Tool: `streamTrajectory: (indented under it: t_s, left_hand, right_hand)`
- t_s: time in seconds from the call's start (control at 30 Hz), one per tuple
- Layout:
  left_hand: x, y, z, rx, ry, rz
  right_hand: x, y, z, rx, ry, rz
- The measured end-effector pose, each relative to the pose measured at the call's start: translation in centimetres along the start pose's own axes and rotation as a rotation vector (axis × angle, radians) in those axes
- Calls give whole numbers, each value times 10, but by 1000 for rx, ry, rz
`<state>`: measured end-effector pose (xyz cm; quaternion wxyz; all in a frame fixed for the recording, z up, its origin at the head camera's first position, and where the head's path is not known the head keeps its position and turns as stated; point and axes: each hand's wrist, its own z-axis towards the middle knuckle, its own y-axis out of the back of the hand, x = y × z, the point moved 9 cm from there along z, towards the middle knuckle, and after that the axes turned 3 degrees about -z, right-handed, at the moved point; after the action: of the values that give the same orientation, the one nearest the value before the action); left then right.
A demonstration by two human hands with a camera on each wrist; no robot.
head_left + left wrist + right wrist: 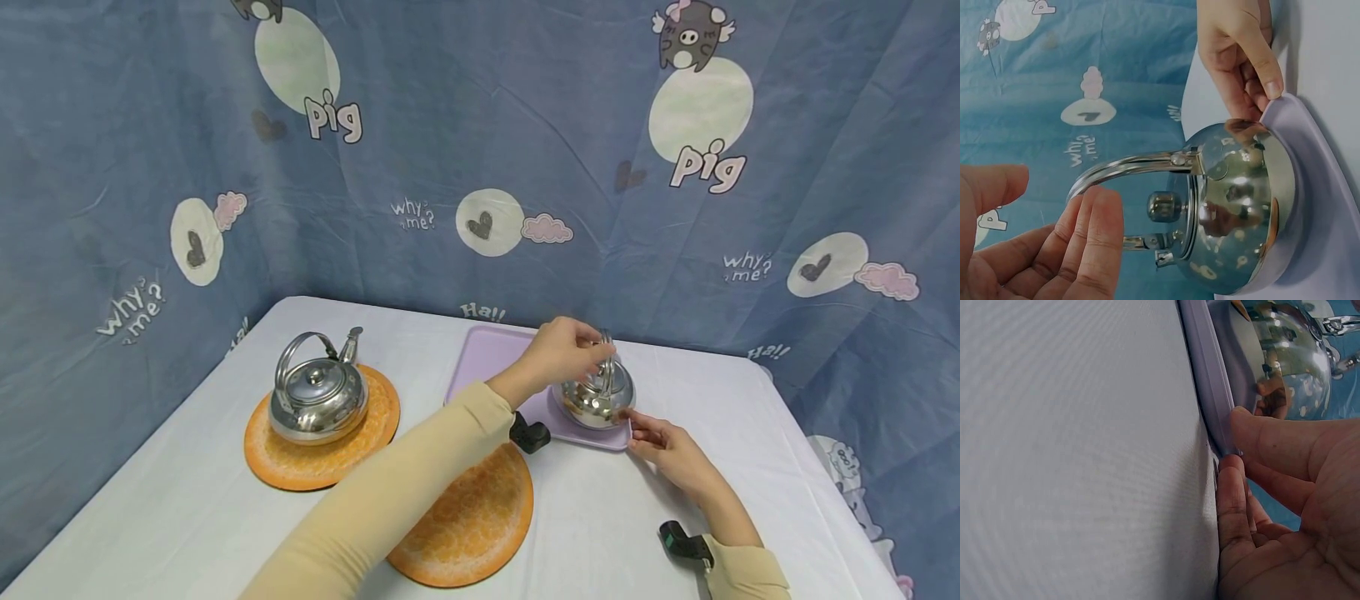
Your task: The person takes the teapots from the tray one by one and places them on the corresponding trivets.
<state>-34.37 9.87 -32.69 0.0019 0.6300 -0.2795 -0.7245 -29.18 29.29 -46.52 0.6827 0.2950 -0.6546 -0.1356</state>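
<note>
Now the left hand (pixel 561 357), thumb wide of its nearly straight fingers, is at the handle (pixel 1135 164) of a steel kettle (pixel 595 407), right of centre in the head view; I cannot tell whether they touch. The right hand (pixel 672 452) pinches the lower right corner of the purple tray (pixel 487 360) beneath. A second kettle (pixel 318 404) stands on an orange mat (pixel 386 412), middle left.

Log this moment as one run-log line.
Left hand: at kettle handle, contact unclear | Right hand: pinches corner of purple tray | Kettle: on tray | Second kettle: on orange mat
</note>
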Motion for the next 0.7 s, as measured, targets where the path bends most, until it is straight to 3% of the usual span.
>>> streamTrajectory:
  t_s: [0.37, 0.7]
  left_hand:
    - [7, -6, 5, -43, 29, -5]
    - [17, -12, 13, -89, 97, -219]
  right_hand:
    - [0, -2, 0, 1, -11, -15]
    - [1, 1, 1, -10, 1, -31]
